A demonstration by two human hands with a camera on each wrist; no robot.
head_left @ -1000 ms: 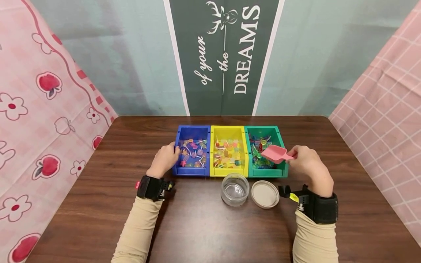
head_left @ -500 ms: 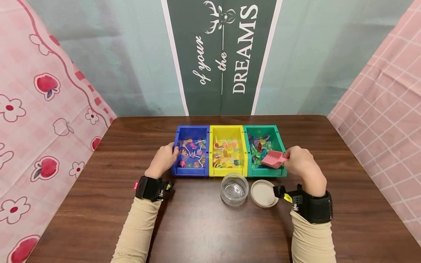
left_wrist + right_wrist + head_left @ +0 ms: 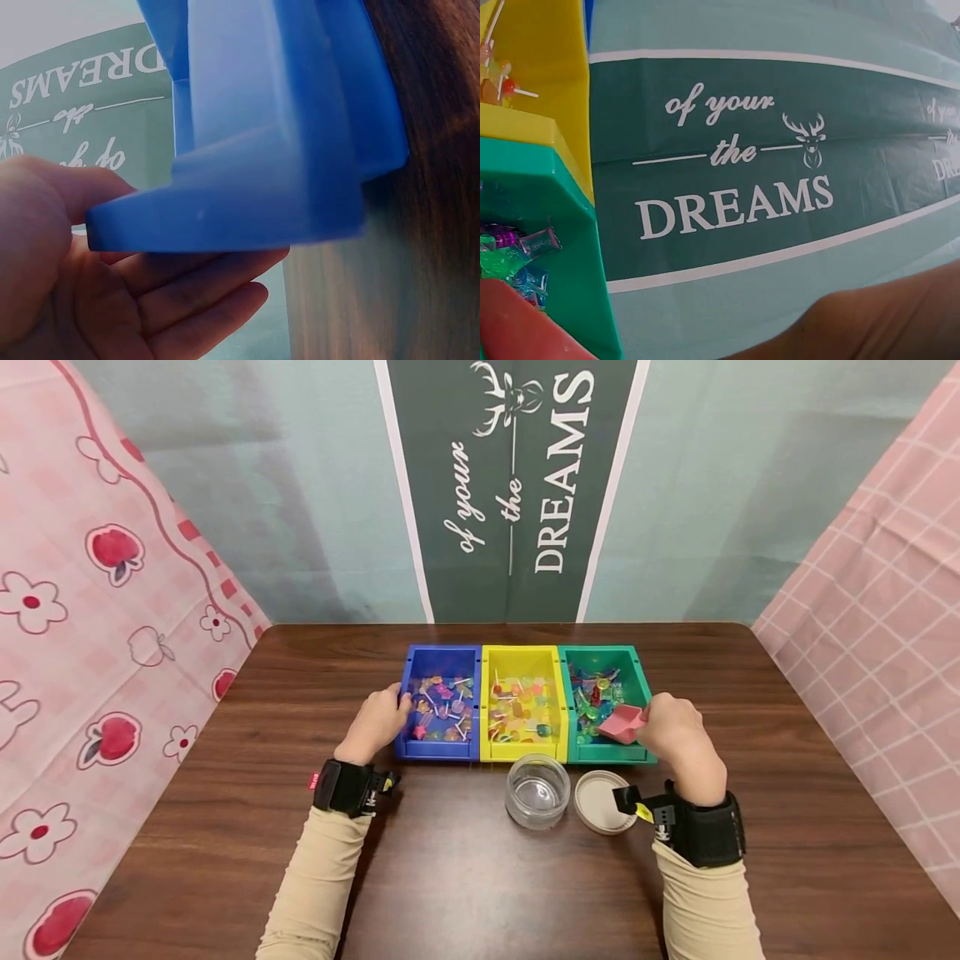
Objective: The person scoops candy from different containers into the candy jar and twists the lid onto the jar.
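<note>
My right hand (image 3: 681,735) holds a pink scoop (image 3: 621,725) by its handle. The scoop's blade dips into the near right part of the green bin (image 3: 606,754), over its colourful clear candy-like pieces. In the right wrist view the scoop (image 3: 517,326) appears red, close beside the pieces. At the far left of the row, my left hand (image 3: 377,718) grips the side wall of the blue bin (image 3: 435,750). The left wrist view shows the bin's edge (image 3: 225,221) between my thumb and fingers. Small lollipop-like pieces lie in the blue bin and the yellow bin (image 3: 522,752).
An open glass jar (image 3: 537,797) stands in front of the yellow bin. Beside it lies a round pale lid (image 3: 597,800), partly behind the right wrist camera. The three bins stand joined in a row on the dark wooden table (image 3: 480,893). Cloth hangs behind and on both sides.
My right hand has moved left and slightly down with the scoop, lowering its blade from above the green bin's pieces to its near right part. My left hand stays on the blue bin.
</note>
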